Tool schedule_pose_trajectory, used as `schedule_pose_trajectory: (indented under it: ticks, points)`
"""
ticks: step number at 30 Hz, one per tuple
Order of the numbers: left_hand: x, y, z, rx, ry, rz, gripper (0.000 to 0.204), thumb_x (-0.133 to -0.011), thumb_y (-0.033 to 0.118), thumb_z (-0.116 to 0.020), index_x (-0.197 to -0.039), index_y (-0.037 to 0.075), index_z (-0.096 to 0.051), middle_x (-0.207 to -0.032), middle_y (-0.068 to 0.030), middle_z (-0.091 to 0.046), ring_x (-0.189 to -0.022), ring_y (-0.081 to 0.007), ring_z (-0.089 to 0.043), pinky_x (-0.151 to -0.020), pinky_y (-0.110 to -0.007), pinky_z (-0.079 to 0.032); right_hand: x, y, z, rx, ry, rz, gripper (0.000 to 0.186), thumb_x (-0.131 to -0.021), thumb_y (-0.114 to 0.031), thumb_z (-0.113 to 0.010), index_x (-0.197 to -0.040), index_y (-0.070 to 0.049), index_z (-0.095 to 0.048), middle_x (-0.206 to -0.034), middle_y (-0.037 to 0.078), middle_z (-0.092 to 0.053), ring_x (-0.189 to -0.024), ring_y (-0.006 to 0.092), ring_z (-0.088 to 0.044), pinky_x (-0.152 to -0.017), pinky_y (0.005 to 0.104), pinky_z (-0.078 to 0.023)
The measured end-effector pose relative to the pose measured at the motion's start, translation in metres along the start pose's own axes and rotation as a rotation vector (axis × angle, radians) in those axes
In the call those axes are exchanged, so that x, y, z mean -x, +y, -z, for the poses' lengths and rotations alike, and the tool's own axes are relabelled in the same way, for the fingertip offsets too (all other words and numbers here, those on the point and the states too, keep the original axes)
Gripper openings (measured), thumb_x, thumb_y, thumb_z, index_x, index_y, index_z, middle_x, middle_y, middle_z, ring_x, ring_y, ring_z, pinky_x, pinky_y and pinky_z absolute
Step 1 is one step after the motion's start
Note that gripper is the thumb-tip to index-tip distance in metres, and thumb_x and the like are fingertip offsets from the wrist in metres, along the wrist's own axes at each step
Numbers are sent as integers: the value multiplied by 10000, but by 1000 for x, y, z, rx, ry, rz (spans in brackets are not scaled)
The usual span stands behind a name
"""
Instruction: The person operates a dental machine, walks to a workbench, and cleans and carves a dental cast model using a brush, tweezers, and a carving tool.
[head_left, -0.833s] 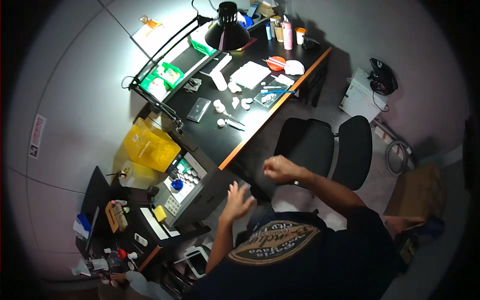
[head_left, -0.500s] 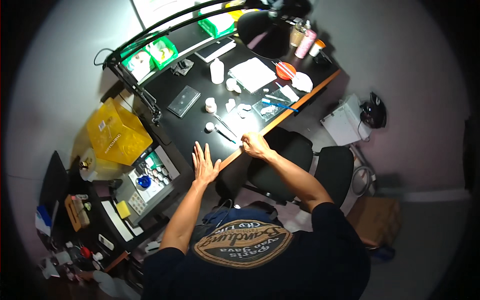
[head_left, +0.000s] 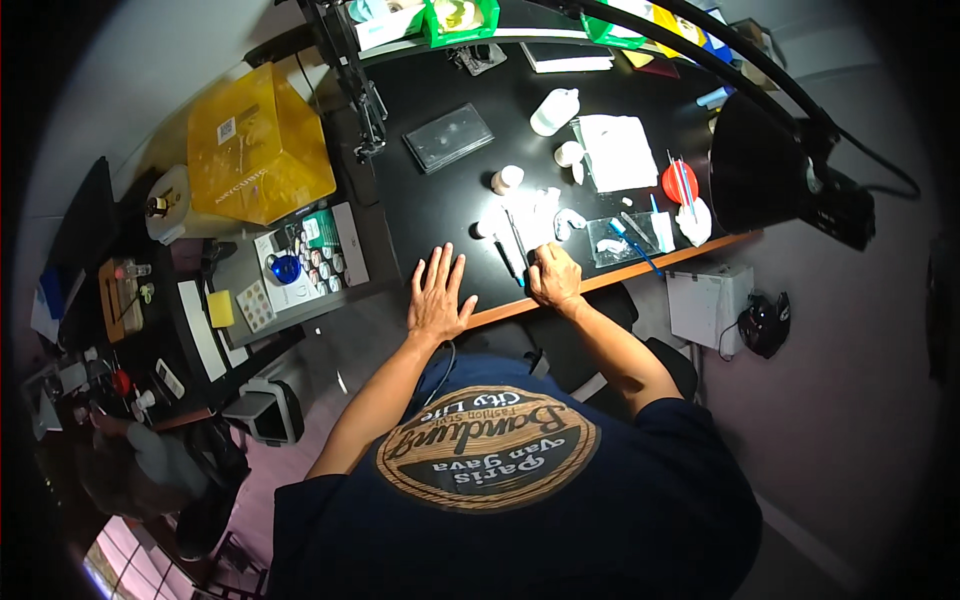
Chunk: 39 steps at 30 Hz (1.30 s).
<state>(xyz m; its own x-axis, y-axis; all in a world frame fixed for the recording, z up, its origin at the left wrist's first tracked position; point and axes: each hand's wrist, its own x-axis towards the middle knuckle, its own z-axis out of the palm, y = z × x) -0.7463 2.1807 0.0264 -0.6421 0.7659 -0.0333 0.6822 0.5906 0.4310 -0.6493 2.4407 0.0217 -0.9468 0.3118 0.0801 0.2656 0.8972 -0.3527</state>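
My left hand (head_left: 436, 298) lies flat at the near left corner of the black desk (head_left: 395, 215), fingers spread, holding nothing. My right hand (head_left: 554, 277) is curled closed on the desk's wooden front edge; whatever is inside the fingers, if anything, is hidden. Just left of it lie a slim blue-tipped tool (head_left: 520, 276) and a dark-handled one (head_left: 514, 232). Beyond are a small white jar (head_left: 508, 180) and a white horseshoe-shaped piece (head_left: 570, 223). To the right, a clear sheet (head_left: 606, 257) carries a blue-handled brush (head_left: 637, 249) and small white bits.
A black lamp (head_left: 765, 155) overhangs the desk's right side. Farther back stand a white bottle (head_left: 555, 112), white sheets (head_left: 616, 152) and a dark flat case (head_left: 448, 138). A red bowl (head_left: 680, 182) sits right. Left are a yellow cover (head_left: 262, 140) and a drawer (head_left: 355, 245) of small pots.
The whole view has shifted and turned, so the desk looks squarer and the lamp sits farther right. My left hand stays spread and my right stays curled at the desk edge.
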Motion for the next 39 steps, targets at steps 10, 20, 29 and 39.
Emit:
schedule_pose_trajectory:
  ticks: [10, 20, 29, 39]
  points:
    - [8, -10, -6, 44, -24, 83, 701, -989, 433, -535, -1598, 138, -348, -1700, -110, -218, -1573, -263, -187, -1272, -479, -129, 4, 10, -8, -78, -106, 227, 247, -796, -145, -642, -1012, -32, -608, -1003, 197, -610, -895, 395, -633, -778, 475, -549]
    - [16, -6, -4, 167, 122, 144, 602, -946, 292, -599, -1518, 146, -484, -1664, -106, -314, -1537, -247, -294, -1253, -480, -207, 4, 11, -8, -182, -142, 330, 152, -747, -120, -643, -853, -60, -553, -819, 143, -501, -737, 354, -537, -658, 467, -458]
    - [5, 21, -23, 187, 362, 568, 737, -987, 417, -548, -1587, 46, -335, -1676, -228, -208, -1564, -368, -188, -1267, -512, -135, 7, 20, -16, -246, -86, 358, 93, -751, -62, -612, -812, -39, -545, -771, 136, -509, -688, 326, -502, -613, 439, -426]
    - [10, 33, -41, 4, 454, 742, 773, -954, 462, -578, -1569, 37, -378, -1668, -282, -180, -1509, -442, -264, -1150, -556, -292, 16, 35, -19, -432, -97, 405, 188, -768, 45, -662, -927, -18, -584, -817, 115, -514, -675, 234, -497, -608, 356, -424]
